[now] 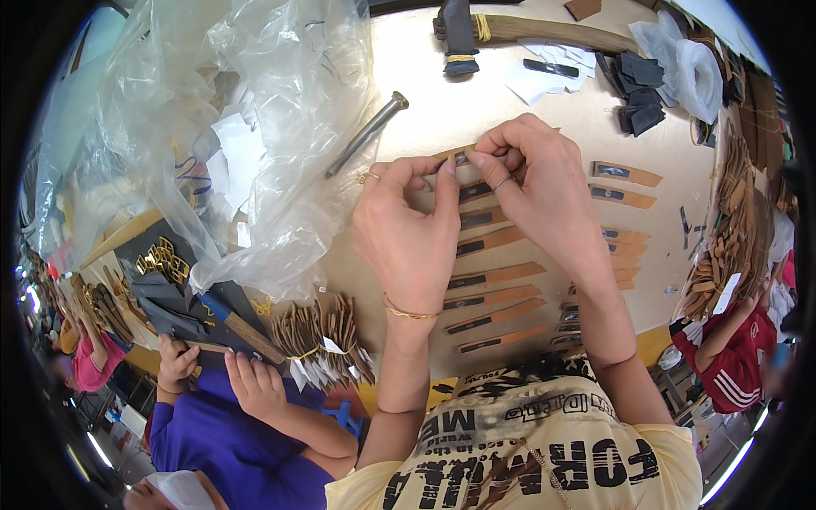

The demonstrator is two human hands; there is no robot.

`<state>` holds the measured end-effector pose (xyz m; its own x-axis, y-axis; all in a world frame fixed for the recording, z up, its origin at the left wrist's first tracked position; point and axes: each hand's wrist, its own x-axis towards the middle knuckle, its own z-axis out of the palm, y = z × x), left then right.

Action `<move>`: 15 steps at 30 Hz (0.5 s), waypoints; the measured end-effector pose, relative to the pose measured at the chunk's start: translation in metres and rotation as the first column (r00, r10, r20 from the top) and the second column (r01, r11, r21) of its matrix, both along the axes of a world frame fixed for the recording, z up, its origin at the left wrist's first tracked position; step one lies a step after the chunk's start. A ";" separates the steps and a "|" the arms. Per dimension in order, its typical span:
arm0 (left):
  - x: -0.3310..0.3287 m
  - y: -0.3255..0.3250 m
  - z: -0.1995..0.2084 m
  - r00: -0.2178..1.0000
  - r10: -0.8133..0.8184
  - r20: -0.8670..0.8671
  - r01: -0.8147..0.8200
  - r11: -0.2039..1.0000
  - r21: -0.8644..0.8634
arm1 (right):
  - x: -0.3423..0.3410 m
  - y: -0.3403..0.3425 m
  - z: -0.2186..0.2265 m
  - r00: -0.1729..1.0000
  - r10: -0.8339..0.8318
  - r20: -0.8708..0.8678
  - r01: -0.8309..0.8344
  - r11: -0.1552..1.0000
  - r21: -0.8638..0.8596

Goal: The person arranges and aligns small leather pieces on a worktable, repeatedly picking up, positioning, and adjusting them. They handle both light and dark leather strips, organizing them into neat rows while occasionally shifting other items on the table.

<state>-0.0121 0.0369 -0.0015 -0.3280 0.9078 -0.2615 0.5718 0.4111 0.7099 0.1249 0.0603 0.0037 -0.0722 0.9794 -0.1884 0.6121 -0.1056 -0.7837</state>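
Pale yellow shirt (497, 455), black lettering (571, 463), thin chain (545, 467); gold-toned bracelet (411, 315), rings (503, 181)

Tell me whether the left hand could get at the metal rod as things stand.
Likely yes: the metal rod lies just beyond the left hand, its flared end uncovered on the table. The hand would probably have to let go of the strip at its fingertips first.

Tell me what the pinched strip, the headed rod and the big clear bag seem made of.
Strip: probably leather, tan where it shows; its dark patch glints, perhaps plastic film or tape. Mostly covered, so uncertain.
Rod: likely metal, with a dull grey sheen and highlights along the shaft.
Bag: thin plastic, most likely; see-through, crinkled, with bright glints.
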 end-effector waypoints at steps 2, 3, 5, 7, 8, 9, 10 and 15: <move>0.000 0.000 0.000 1.000 0.006 -0.013 -0.007 1.000 -0.020 | 0.000 0.000 0.001 1.000 -0.004 0.000 0.004 1.000 -0.009; 0.000 0.001 -0.001 1.000 0.008 -0.016 -0.008 1.000 0.002 | 0.000 -0.001 0.001 1.000 -0.005 0.000 0.005 1.000 -0.013; 0.000 0.002 -0.003 1.000 0.010 -0.021 -0.009 0.999 0.048 | 0.000 -0.001 0.001 1.000 -0.004 -0.007 0.004 1.000 -0.004; 0.001 0.002 -0.004 0.999 0.009 -0.042 -0.007 0.999 0.047 | 0.000 -0.001 0.001 1.000 -0.001 -0.010 0.001 1.000 0.009; 0.001 0.002 -0.004 0.999 0.009 -0.053 -0.007 0.999 0.046 | 0.000 -0.001 0.000 1.000 0.002 -0.010 -0.002 1.000 0.019; 0.002 0.002 -0.003 0.999 0.008 -0.053 -0.006 0.999 0.048 | 0.000 -0.001 0.000 1.000 0.005 -0.008 -0.005 1.000 0.023; 0.002 0.002 -0.003 0.998 0.007 -0.054 -0.005 0.999 0.050 | 0.000 -0.001 0.000 1.000 0.006 -0.004 -0.006 1.000 0.030; 0.003 0.001 0.000 0.999 0.009 -0.050 -0.010 0.999 -0.030 | -0.001 -0.001 0.000 1.000 0.005 0.020 -0.005 1.000 0.025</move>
<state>-0.0087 0.0380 -0.0011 -0.3499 0.8964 -0.2722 0.6022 0.4378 0.6676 0.1239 0.0596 0.0037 -0.0736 0.9835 -0.1653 0.6278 -0.0831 -0.7739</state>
